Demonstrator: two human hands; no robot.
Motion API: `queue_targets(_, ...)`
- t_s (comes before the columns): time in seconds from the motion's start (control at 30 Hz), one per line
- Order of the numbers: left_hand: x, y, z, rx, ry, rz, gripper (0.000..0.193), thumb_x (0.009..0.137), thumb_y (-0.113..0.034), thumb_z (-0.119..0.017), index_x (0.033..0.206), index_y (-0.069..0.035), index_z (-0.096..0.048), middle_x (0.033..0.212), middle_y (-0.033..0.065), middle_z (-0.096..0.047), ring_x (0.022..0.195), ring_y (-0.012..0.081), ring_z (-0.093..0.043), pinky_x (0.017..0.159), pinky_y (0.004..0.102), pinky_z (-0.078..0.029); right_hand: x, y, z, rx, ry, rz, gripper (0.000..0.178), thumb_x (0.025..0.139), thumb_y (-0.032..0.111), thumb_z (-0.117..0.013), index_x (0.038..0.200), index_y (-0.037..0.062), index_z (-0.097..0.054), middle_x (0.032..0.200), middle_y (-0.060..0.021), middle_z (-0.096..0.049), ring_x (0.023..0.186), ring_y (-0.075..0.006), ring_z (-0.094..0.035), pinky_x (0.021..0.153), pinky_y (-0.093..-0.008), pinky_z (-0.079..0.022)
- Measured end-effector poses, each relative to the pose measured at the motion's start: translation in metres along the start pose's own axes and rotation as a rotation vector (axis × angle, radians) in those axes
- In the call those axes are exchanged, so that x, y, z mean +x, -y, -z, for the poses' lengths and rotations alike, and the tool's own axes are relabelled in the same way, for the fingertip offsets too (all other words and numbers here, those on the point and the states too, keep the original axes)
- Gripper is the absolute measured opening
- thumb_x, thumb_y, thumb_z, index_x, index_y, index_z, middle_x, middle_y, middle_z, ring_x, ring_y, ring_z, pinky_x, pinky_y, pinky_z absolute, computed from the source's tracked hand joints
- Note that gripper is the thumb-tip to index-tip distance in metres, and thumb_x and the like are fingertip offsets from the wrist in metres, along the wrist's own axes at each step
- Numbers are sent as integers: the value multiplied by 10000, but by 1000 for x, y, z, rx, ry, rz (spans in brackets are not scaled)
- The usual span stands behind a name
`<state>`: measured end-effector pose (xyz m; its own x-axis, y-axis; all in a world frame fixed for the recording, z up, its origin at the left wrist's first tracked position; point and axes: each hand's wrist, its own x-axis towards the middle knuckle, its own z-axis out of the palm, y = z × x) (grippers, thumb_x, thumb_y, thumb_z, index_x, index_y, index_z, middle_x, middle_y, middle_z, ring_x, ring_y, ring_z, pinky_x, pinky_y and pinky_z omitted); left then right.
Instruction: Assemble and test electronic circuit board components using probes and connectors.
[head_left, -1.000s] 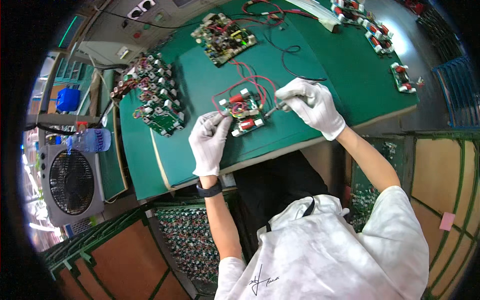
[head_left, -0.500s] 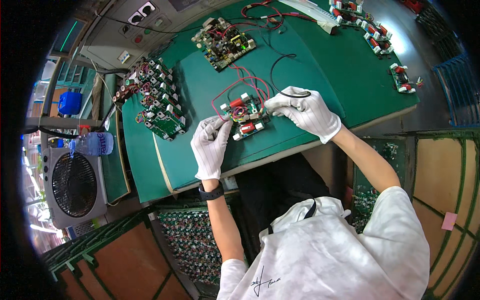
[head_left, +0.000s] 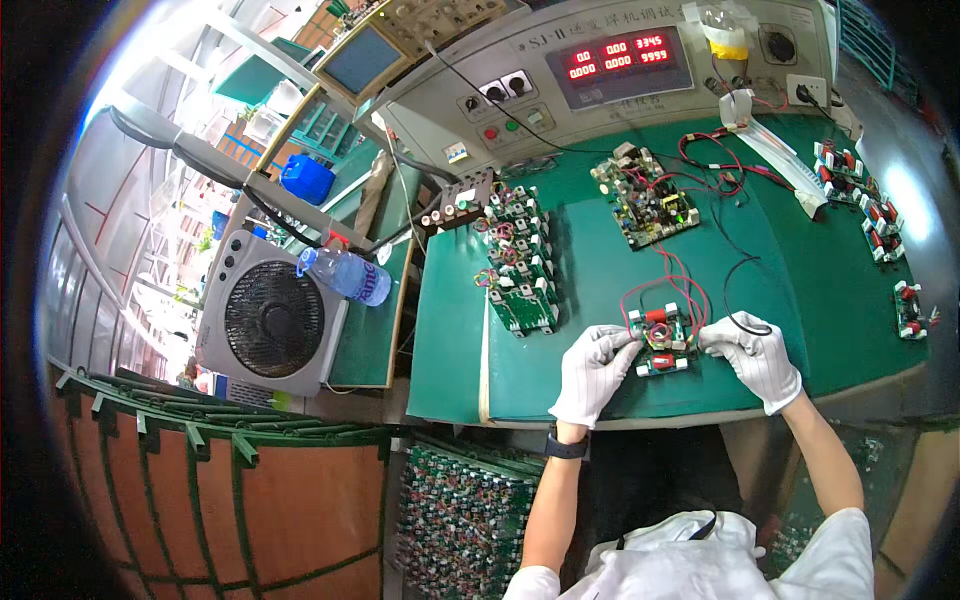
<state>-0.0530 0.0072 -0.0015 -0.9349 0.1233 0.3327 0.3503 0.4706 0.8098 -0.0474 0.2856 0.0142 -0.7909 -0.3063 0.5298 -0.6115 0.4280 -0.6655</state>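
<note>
A small green circuit board [head_left: 663, 361] with red components, white blocks and coiled thin wires lies on the green mat between my hands. My left hand [head_left: 596, 372], in a white striped glove, pinches a red wire [head_left: 627, 296] at the board's left edge. Gloved likewise, my right hand [head_left: 757, 362] is closed at the right edge. A black cable [head_left: 727, 290] loops down and over its fingers; the fingertips hide the cable's end. Red wires run from the small board up to a larger, densely filled circuit board [head_left: 648, 205] with a green light.
Several stacked boards [head_left: 520, 262] stand to the left, others [head_left: 882, 228] along the right edge. Behind is a test panel [head_left: 620, 70] with red digits. A fan [head_left: 275, 315] and water bottle [head_left: 345, 275] are at far left, a rack of boards [head_left: 462, 520] below.
My view has swung left and up, so the bench appears lower and further right, with the test panel and fan more fully shown. Both hands stay at the small board's edges.
</note>
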Motion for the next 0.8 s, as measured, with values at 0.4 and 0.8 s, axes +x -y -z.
queue_targets(0.4,11,-2,8,117,18,39,175,922,-91,-785,1082,-20,-785,978,74,-732,794,118,-653,721,259,-519,80,3,3,471,-263,-63,189,1022,31,-632,1204,19,-678,1091,-72,-741,908,-141,-731,764,-308,-606)
queue_targets(0.8,14,4,11,197,-21,-64,120,870,-91,-790,976,-37,-776,943,117,-747,809,262,-704,752,343,-550,125,-28,-53,126,284,262,168,949,2,-634,1103,29,-696,995,-137,-727,874,-317,-697,787,-391,-538)
